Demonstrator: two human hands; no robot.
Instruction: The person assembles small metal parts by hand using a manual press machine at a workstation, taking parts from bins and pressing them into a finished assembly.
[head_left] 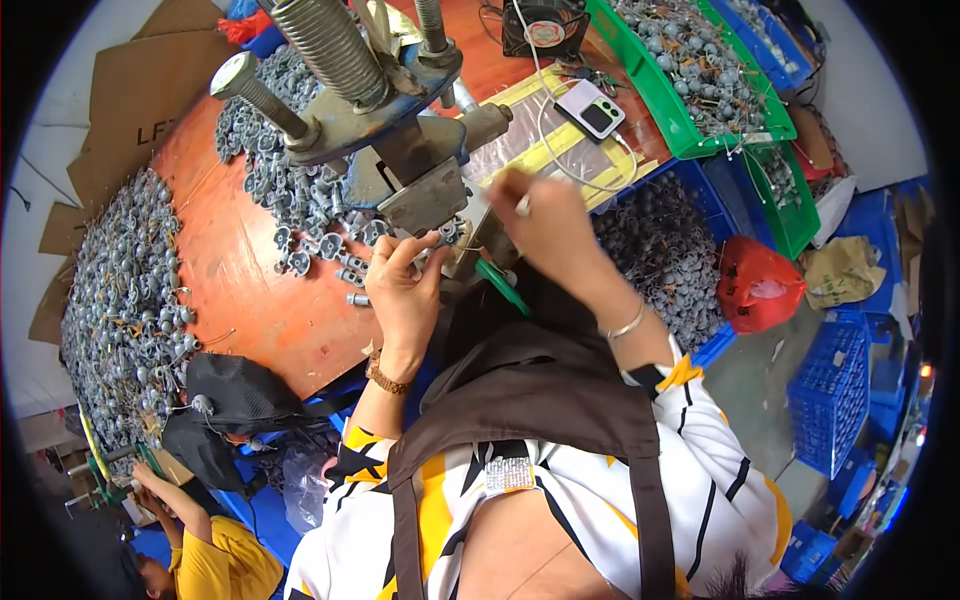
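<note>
My left hand (400, 285) reaches under the grey metal press (400, 150) and its fingertips pinch a small grey metal part (447, 234) at the press base. My right hand (545, 225) is raised just right of the press, fingers closed on a small light piece (522, 206). Loose grey parts (300, 195) lie heaped on the orange table (250, 290) left of my left hand. A bracelet sits on each wrist.
A big heap of grey parts (125, 300) lies at far left. Green bins (690, 75) and a blue crate (660, 250) hold more parts at right. A phone (590, 110), a small fan (545, 25), a red bag (757, 285), a black bag (235, 395). Another person (205, 555) sits lower left.
</note>
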